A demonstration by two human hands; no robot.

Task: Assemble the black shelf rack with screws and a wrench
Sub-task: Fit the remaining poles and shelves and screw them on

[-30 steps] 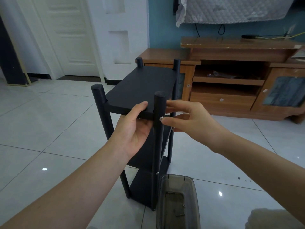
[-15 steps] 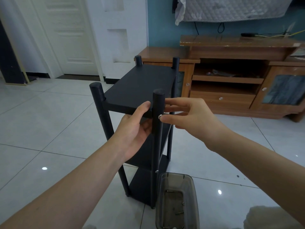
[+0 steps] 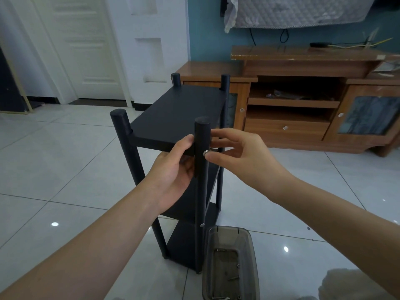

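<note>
The black shelf rack [image 3: 179,111] stands upright on the tiled floor, with three boards between four round posts. My left hand [image 3: 173,174] grips the near edge of the top board, thumb on top and fingers under it, just left of the near right post [image 3: 202,135]. My right hand [image 3: 240,154] pinches a silver screw [image 3: 206,153] against that post's right side at the top board's height. Lower on the same post sits another silver screw [image 3: 202,224]. No wrench is in view.
A smoky clear plastic box [image 3: 229,267] with several loose screws stands on the floor at the rack's near right foot. A wooden TV cabinet [image 3: 303,109] runs along the blue wall behind. A white door [image 3: 86,50] is at the far left. Pale cloth [image 3: 357,284] lies bottom right.
My right hand has brought the screw closer against the post. The left hand keeps its hold on the top board; the view shifted slightly.
</note>
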